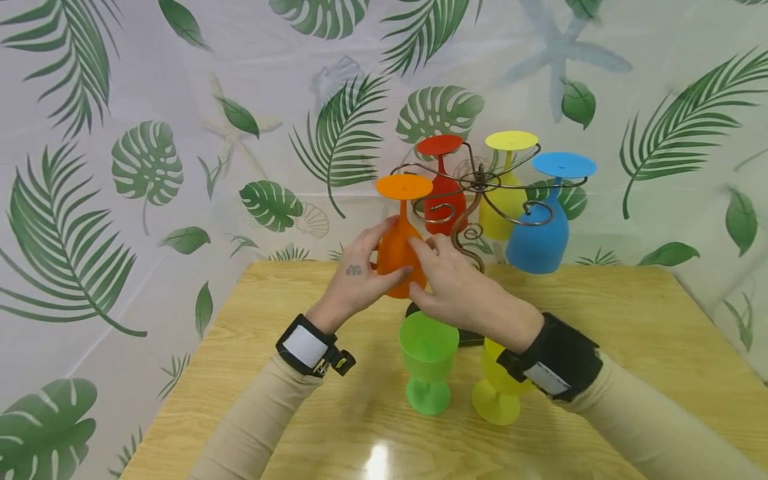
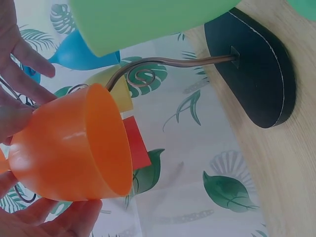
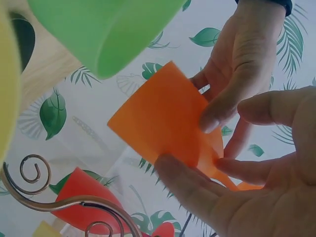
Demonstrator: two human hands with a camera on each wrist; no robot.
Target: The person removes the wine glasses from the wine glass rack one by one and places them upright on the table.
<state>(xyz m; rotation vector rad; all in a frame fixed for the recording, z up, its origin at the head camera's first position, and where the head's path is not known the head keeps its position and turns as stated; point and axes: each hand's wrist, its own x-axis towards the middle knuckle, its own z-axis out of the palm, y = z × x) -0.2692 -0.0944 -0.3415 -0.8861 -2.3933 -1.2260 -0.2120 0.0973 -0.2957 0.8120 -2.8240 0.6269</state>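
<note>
An orange goblet (image 1: 401,250) hangs upside down at the left side of a metal goblet rack (image 1: 480,179), its foot above a curled arm. My left hand (image 1: 360,267) grips the goblet's bowl, thumb on the near side and fingers behind. From the right, my right hand (image 1: 459,283) touches the bowl and stem with extended fingertips, and its thumb stands apart in the right wrist view. In that view the orange bowl (image 3: 163,116) is tilted, with my left thumb across it. Much of the rack's stem is hidden behind my right hand.
Red (image 1: 444,200), yellow (image 1: 507,197) and blue (image 1: 543,233) goblets hang inverted on other rack arms. A green goblet (image 1: 428,353) and another yellow goblet (image 1: 495,400) stand upright on the wooden table (image 1: 636,320). The rack's black base (image 2: 256,69) sits behind them. A leaf-patterned cloth (image 1: 336,133) hangs behind.
</note>
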